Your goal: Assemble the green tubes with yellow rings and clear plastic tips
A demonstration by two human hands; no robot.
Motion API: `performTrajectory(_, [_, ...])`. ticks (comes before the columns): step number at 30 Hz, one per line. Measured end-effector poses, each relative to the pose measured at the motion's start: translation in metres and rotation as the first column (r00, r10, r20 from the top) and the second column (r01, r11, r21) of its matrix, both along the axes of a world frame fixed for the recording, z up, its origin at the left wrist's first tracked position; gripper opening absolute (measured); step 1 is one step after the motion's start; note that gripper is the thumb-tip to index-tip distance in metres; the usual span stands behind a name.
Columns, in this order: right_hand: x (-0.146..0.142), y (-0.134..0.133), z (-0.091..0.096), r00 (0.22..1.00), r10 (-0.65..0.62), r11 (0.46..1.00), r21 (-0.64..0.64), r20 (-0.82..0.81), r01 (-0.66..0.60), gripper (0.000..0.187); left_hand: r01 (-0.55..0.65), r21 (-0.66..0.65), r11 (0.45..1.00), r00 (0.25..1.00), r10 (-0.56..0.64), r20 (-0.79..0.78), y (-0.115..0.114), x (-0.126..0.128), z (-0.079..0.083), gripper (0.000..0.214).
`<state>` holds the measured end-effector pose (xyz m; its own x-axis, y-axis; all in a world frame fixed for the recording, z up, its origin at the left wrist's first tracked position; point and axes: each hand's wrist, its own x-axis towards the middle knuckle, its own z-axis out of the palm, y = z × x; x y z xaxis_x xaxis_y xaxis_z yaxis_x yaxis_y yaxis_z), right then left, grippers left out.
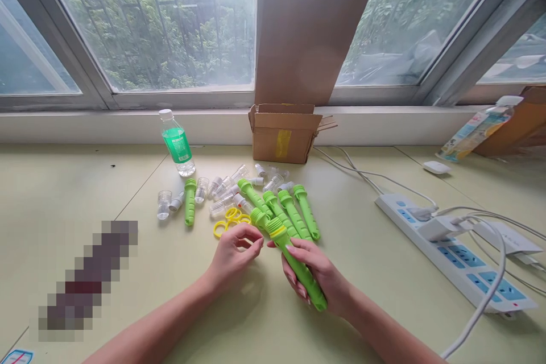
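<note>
My right hand [318,276] is wrapped round a green plastic tube [298,264] with a yellow ring near its top end, held just above the table. My left hand [234,253] hovers beside the tube's top with its fingers curled and thumb and forefinger close together; nothing shows between them. Just beyond the hands lie several more green tubes [294,210], a few loose yellow rings [232,219] and several small clear plastic caps [222,190]. One green tube [190,200] lies apart to the left.
A green-labelled water bottle [178,145] and an open cardboard box [284,133] stand by the window sill. A white power strip [452,253] with plugs and cables lies on the right. A pixelated patch covers the table's left front.
</note>
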<state>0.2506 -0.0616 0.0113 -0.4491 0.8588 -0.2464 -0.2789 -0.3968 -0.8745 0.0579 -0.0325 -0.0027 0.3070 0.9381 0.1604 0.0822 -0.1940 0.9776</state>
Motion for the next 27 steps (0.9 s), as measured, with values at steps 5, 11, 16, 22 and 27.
performTrajectory(5, [-0.0005, -0.0002, -0.003, 1.0, -0.015, 1.0, 0.003, 0.01, 0.015, 0.02, 0.01, 0.01, 1.0, 1.0, -0.01, 0.016, 0.0008, 0.0005, -0.0007, 0.016])
performTrajectory(11, [-0.0006, -0.0009, -0.0039, 1.0, -0.013, 1.0, 0.009, 0.008, 0.013, 0.019, -0.008, 0.096, 0.995, 0.999, 0.012, -0.035, 0.001, 0.0005, -0.0023, 0.014])
performTrajectory(16, [-0.0005, -0.0013, -0.0038, 1.0, -0.017, 1.0, 0.004, 0.019, 0.017, 0.019, -0.006, 0.315, 0.949, 0.994, 0.04, -0.1, -0.0016, 0.0022, -0.0039, 0.007])
performTrajectory(22, [-0.0011, -0.0024, -0.0027, 0.998, -0.018, 1.0, 0.01, 0.058, 0.018, 0.02, -0.008, 0.47, 0.883, 0.97, 0.122, -0.212, -0.0033, 0.0013, -0.0044, 0.003])
performTrajectory(27, [-0.002, -0.0019, -0.0003, 0.997, -0.021, 1.0, 0.022, 0.076, 0.02, 0.021, -0.016, 0.462, 0.887, 0.946, 0.163, -0.28, -0.0018, 0.0, -0.0043, 0.007])
